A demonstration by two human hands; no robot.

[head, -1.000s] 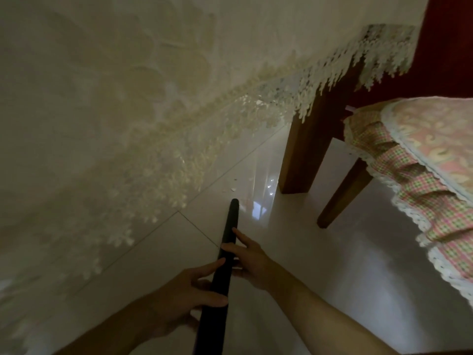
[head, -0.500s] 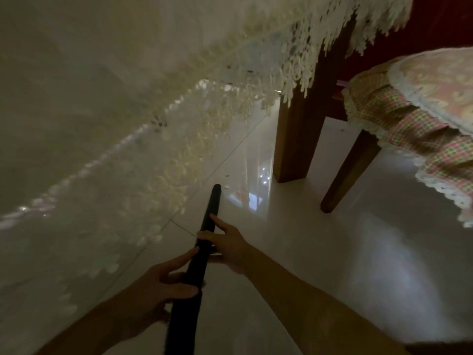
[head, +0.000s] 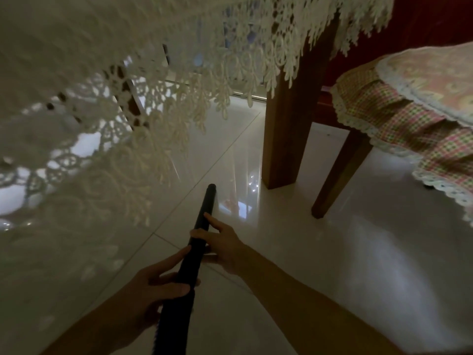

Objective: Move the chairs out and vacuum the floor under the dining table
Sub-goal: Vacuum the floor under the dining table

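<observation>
A black vacuum tube (head: 202, 224) points forward and down over the glossy white tiled floor (head: 345, 265); whether its tip touches the tiles I cannot tell. My left hand (head: 151, 285) grips the tube low down. Farther up, my right hand (head: 222, 242) holds it, index finger stretched along the tube. The dining table's wooden leg (head: 284, 139) stands just beyond the tip, to its right. The table's cream lace cloth (head: 143, 80) hangs across the top and left. A chair with a checked, frilled seat cover (head: 399, 106) stands at the right.
The chair's slanted wooden leg (head: 340, 172) meets the floor right of the table leg. A dark red surface (head: 435, 19) fills the top right corner. Through the lace, bright floor and a door or window frame (head: 250, 97) show at the far side.
The view has dropped lower and closer under the tablecloth, so more of the far floor shows. The tube tip and both hands have shifted slightly left and forward; the grips are unchanged.
</observation>
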